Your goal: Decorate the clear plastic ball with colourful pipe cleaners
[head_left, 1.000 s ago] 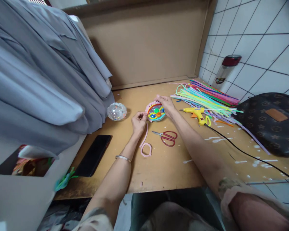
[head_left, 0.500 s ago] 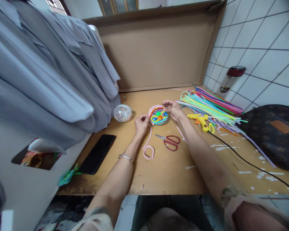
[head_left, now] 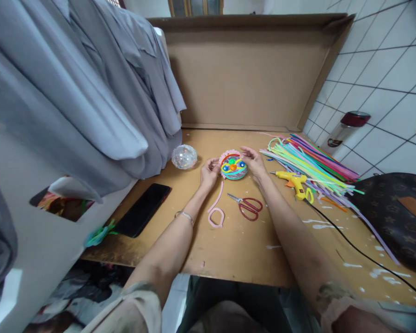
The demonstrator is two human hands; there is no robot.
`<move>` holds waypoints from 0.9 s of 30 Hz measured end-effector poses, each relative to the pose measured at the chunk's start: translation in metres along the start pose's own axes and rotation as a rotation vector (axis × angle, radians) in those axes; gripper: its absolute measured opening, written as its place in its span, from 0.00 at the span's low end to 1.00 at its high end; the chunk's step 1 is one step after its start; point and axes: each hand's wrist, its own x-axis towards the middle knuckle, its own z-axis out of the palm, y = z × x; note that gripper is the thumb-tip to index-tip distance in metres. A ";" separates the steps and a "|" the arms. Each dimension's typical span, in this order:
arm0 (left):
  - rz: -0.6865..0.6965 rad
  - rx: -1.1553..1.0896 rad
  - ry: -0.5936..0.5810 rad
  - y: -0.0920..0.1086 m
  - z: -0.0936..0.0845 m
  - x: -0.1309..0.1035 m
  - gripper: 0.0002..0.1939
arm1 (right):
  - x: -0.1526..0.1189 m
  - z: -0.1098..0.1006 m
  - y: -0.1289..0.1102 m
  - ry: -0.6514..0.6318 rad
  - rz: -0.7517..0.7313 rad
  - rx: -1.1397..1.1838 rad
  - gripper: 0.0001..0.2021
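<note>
A round decorated piece (head_left: 233,166) with a pink fuzzy edge, blue eye-like dots, a green dot and an orange dot rests on the table between my hands. My left hand (head_left: 210,173) pinches its pink edge at the left side. At its upper right is my right hand (head_left: 254,163), fingers spread and close to the rim. Below lie a curled pink pipe cleaner (head_left: 216,218) and red-handled scissors (head_left: 248,206). A clear ball (head_left: 184,157) stands to the left.
A yellow glue gun (head_left: 294,181) with a black cord and a pile of coloured pipe cleaners (head_left: 315,159) lie right. Beyond are a dark bag (head_left: 395,208) and a bottle (head_left: 346,129). A phone (head_left: 143,209) lies left, near grey cloth (head_left: 125,92). Cardboard (head_left: 249,78) stands behind.
The view has shifted, so most things appear a little farther right. Both hands remain at the two sides of the decorated piece, with little visible change.
</note>
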 end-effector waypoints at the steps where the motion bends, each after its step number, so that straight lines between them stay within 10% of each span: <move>1: 0.014 0.001 -0.006 0.000 0.000 0.001 0.20 | 0.000 0.000 0.000 -0.015 -0.021 -0.048 0.22; 9: 0.103 0.096 -0.162 0.007 -0.003 0.002 0.29 | 0.004 0.001 -0.008 -0.208 -0.291 -0.400 0.27; 27: 0.206 0.197 -0.161 0.003 -0.004 0.003 0.20 | 0.005 0.007 -0.004 -0.165 -0.291 -0.483 0.21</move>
